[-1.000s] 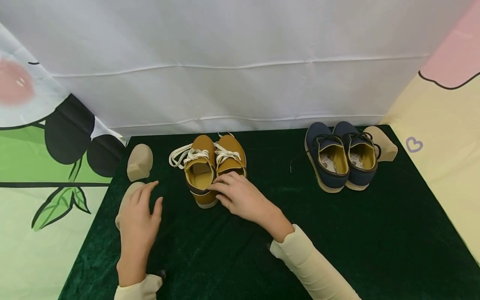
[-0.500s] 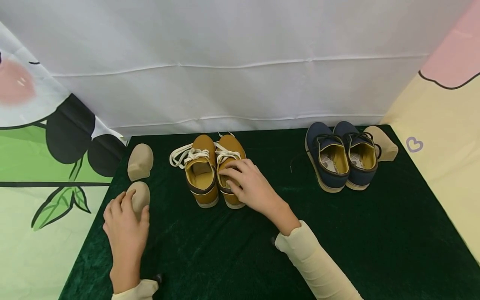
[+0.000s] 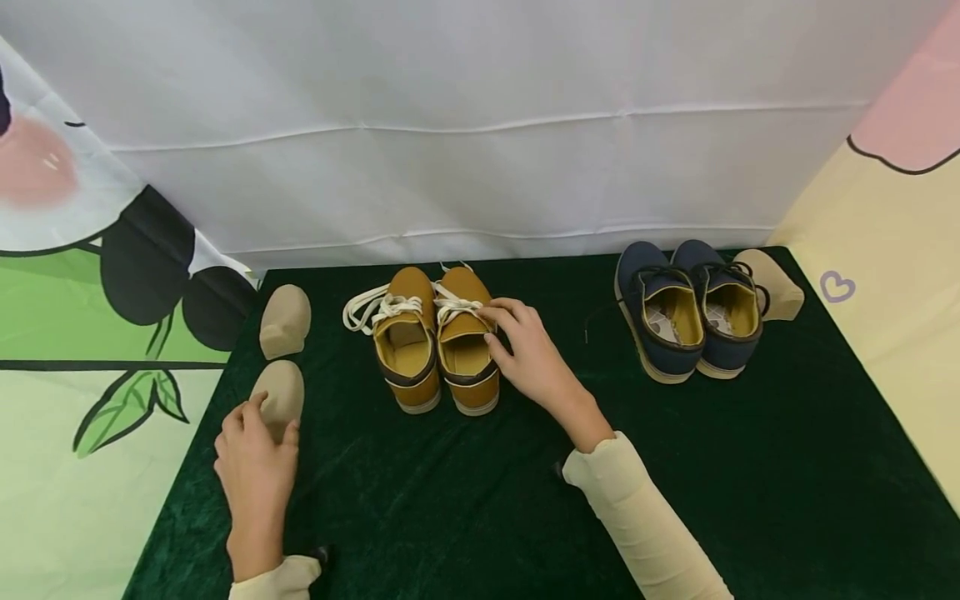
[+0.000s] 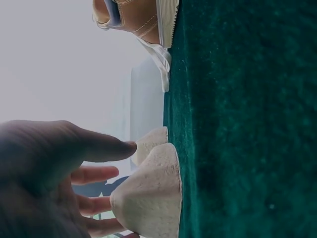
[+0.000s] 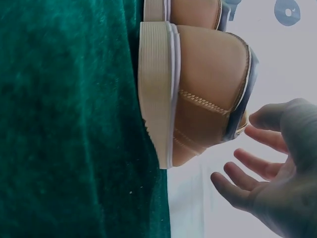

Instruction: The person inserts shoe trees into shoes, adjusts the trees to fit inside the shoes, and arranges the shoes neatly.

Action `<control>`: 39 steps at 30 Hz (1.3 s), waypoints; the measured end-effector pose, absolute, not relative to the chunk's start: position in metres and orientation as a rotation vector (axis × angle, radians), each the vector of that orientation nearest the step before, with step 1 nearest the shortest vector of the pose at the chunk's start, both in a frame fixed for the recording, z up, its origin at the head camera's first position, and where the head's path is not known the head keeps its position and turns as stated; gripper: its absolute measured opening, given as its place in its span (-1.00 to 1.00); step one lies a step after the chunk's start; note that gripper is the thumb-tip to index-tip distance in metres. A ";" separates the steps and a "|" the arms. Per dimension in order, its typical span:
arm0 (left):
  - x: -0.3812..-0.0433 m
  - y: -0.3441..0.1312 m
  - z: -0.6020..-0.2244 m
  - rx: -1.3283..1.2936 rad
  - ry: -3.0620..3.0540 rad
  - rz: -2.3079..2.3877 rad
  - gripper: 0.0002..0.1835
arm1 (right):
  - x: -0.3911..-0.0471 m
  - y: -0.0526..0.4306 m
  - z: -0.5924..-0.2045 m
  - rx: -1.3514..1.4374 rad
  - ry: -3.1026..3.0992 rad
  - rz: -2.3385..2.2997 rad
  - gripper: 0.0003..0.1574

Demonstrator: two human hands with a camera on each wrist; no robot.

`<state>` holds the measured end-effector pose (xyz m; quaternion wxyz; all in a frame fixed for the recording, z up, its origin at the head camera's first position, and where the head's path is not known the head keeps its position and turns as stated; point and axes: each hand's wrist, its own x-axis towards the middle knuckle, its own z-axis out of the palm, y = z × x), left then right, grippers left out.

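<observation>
A pair of tan lace-up shoes, the left shoe (image 3: 406, 392) and the right shoe (image 3: 467, 371), stands side by side, heels toward me, white laces loose at the left. My right hand (image 3: 536, 358) is at the right shoe's opening, fingers loosely bent; in the right wrist view that hand (image 5: 277, 163) holds nothing. My left hand (image 3: 255, 467) is at the near beige toe-shaped shoe insert (image 3: 282, 390). In the left wrist view its thumb stands apart from the insert (image 4: 153, 198) and other fingers are partly behind it; contact cannot be told. A second beige insert (image 3: 286, 321) lies beyond.
A navy pair of shoes (image 3: 667, 362) stands at the back right. Another beige insert (image 3: 776, 287) lies beside it, partly hidden. The dark green cloth (image 3: 450, 517) covers the table, with a white curtain (image 3: 480, 183) behind.
My right hand has moved from the left tan shoe's opening rightward to the right shoe's far side. My left hand has shifted back and left, uncovering the near insert. The shoes have stayed put.
</observation>
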<state>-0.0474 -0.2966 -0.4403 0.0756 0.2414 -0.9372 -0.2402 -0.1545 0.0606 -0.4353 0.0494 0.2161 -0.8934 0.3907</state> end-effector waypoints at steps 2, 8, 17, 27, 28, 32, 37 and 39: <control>-0.048 -0.297 -0.441 0.741 -2.806 -0.726 -0.30 | -0.156 0.062 -0.437 0.642 -2.742 1.215 -0.49; -0.048 -0.298 -0.444 0.805 -2.793 -0.750 -0.31 | -0.159 0.065 -0.442 0.627 -2.772 1.318 -0.41; -0.047 -0.301 -0.446 0.780 -2.741 -0.765 -0.46 | -0.162 0.065 -0.445 0.588 -2.797 1.483 -0.39; -0.045 -0.302 -0.447 0.777 -2.687 -0.751 -0.50 | -0.162 0.064 -0.447 0.601 -2.798 1.467 -0.40; -0.045 -0.301 -0.447 0.779 -2.688 -0.746 -0.50 | -0.162 0.064 -0.447 0.604 -2.798 1.468 -0.40; -0.040 -0.298 -0.442 0.766 -2.682 -0.733 -0.50 | -0.161 0.063 -0.447 0.602 -2.802 1.467 -0.40; -0.033 -0.290 -0.431 0.739 -2.645 -0.722 -0.51 | -0.161 0.061 -0.446 0.599 -2.801 1.488 -0.40; -0.030 -0.287 -0.426 0.742 -2.632 -0.724 -0.51 | -0.161 0.060 -0.446 0.598 -2.800 1.497 -0.40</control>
